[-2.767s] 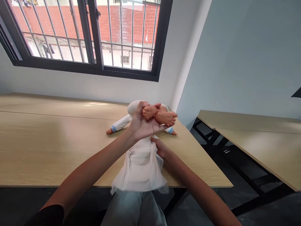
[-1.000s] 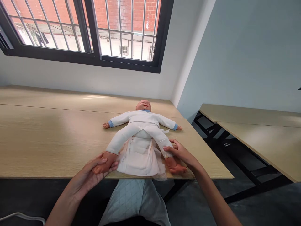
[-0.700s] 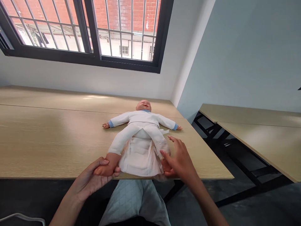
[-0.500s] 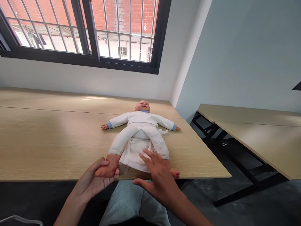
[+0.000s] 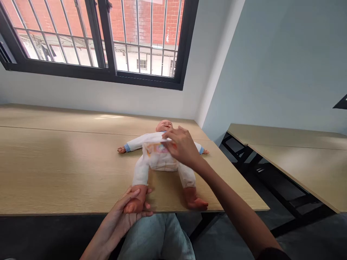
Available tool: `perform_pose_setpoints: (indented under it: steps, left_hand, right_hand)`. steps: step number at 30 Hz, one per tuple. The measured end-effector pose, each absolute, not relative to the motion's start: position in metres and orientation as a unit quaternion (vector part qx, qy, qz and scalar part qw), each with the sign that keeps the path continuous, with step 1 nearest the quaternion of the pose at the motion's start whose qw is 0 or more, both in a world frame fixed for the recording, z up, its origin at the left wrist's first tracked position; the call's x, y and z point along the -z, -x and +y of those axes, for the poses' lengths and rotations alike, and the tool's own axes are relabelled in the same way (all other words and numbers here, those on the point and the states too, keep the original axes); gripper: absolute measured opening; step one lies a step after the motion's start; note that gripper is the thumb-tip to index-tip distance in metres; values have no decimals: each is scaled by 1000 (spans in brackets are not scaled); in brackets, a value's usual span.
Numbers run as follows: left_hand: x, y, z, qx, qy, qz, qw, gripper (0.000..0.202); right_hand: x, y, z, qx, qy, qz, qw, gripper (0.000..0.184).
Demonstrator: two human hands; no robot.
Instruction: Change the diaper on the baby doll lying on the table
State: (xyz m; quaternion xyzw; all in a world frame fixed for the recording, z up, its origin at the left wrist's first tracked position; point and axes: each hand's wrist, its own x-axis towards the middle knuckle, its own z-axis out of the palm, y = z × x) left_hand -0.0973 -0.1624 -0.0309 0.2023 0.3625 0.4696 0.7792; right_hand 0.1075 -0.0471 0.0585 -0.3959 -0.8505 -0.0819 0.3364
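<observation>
A baby doll (image 5: 139,173) in a white outfit with blue cuffs lies on its back, head toward the window and feet at the near table edge. A white diaper (image 5: 159,159) with a coloured print is folded up over its front, between the legs. My left hand (image 5: 130,206) is wrapped round the doll's foot on the left. Above the doll's belly, my right hand (image 5: 180,144) has its fingers curled at the diaper's top edge, holding it up. The doll's chest is partly hidden behind my right hand.
The doll lies on a light wooden table (image 5: 67,173) whose right edge slants away. A second wooden table (image 5: 292,151) with black legs stands to the right, across a gap. Behind is a barred window (image 5: 146,43) in a white wall.
My right hand has moved up from the diaper's near end to the doll's belly, folding the diaper upward. My left hand still holds the foot, which has shifted slightly right.
</observation>
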Motion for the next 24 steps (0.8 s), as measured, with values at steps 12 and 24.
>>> perform_pose_setpoints:
  steps: [12,24]
  left_hand:
    - [60,64,-183,-411,-248,321,816,47]
    - [68,69,-169,-274,-469,497,677,100]
  right_hand:
    - [19,-137,76,-270,487,-751,355,31]
    - [8,-117,76,-187,576,-738,298,8]
